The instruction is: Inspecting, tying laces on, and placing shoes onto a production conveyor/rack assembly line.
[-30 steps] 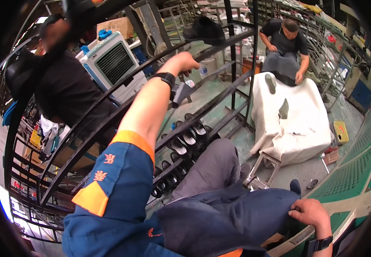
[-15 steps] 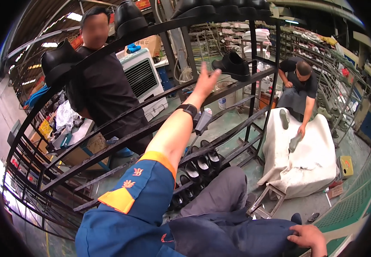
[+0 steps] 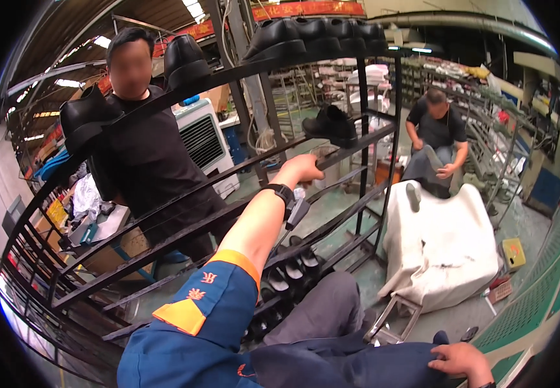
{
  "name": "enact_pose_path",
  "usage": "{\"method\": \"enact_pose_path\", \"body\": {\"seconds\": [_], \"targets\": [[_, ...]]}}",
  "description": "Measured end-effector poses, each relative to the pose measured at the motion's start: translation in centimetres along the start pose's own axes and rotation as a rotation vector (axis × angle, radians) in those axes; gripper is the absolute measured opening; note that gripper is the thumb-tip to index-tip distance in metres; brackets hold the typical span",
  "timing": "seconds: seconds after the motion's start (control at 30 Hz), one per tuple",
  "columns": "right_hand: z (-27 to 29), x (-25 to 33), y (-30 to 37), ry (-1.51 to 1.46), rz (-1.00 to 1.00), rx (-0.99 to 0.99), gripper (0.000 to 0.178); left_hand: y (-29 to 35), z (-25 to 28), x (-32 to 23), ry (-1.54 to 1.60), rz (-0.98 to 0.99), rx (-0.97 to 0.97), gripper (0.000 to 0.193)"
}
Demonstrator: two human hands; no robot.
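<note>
My left arm, in a blue and orange sleeve with a dark wristband, stretches out to a black metal rack (image 3: 228,178). My left hand (image 3: 304,168) is closed at the rack's rail, its fingers seemingly curled round the bar. Just beyond it a black shoe (image 3: 331,125) sits on the same tier. More black shoes (image 3: 280,40) stand in a row on the top tier, and several pairs (image 3: 286,271) are lower down. My right hand (image 3: 464,359) lies on my dark-trousered thigh, fingers loosely apart and holding nothing.
Behind the rack at left stands a person in black (image 3: 157,149), near a white air cooler (image 3: 205,139). At right a seated co-worker (image 3: 438,136) holds a grey-green sole-shaped piece behind a white-draped block (image 3: 448,252). A metal-framed stool (image 3: 396,320) and green mesh panel (image 3: 532,310) are close by.
My left hand has come down from beside the black shoe, its spread fingers now closed at the rail. The co-worker has raised the grey-green piece off the white drape. My view has tilted up.
</note>
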State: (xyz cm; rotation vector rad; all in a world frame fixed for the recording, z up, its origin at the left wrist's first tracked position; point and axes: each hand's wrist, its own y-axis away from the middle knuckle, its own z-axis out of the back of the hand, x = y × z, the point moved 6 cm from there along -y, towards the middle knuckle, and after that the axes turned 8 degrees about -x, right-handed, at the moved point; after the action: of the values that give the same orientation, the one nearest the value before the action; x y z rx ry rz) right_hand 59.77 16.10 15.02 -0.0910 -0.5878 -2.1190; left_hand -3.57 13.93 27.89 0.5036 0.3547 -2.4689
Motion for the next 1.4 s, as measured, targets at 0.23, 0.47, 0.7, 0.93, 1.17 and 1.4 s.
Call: {"method": "enact_pose_path", "body": {"seconds": [0.23,0.47,0.7,0.93,1.17,1.4], "targets": [[0.0,0.8,-0.9,-0.046,0.030,0.124,0.063,2.6,3.4,1.0,-0.220,0.061,-0.107,0.035],[-0.5,0.1,-1.1,-0.048,0.023,0.149,0.065,2.2,3.3,0.6,-0.204,0.070,-0.094,0.032],[0.2,1.2,-0.9,-0.048,0.006,0.172,0.066,2.0,3.0,1.2,-0.258,0.097,-0.100,0.041],[-0.3,0.8,-1.1,-0.041,0.003,0.192,0.066,2.3,3.2,1.1,-0.276,0.096,-0.109,0.038],[-0.2,0.8,-1.1,-0.050,0.015,0.185,0.066,2.0,3.2,1.5,-0.265,0.096,-0.100,0.036],[0.0,1.1,-0.9,-0.053,0.007,0.191,0.066,2.4,3.3,1.0,-0.261,0.088,-0.105,0.035]]}}
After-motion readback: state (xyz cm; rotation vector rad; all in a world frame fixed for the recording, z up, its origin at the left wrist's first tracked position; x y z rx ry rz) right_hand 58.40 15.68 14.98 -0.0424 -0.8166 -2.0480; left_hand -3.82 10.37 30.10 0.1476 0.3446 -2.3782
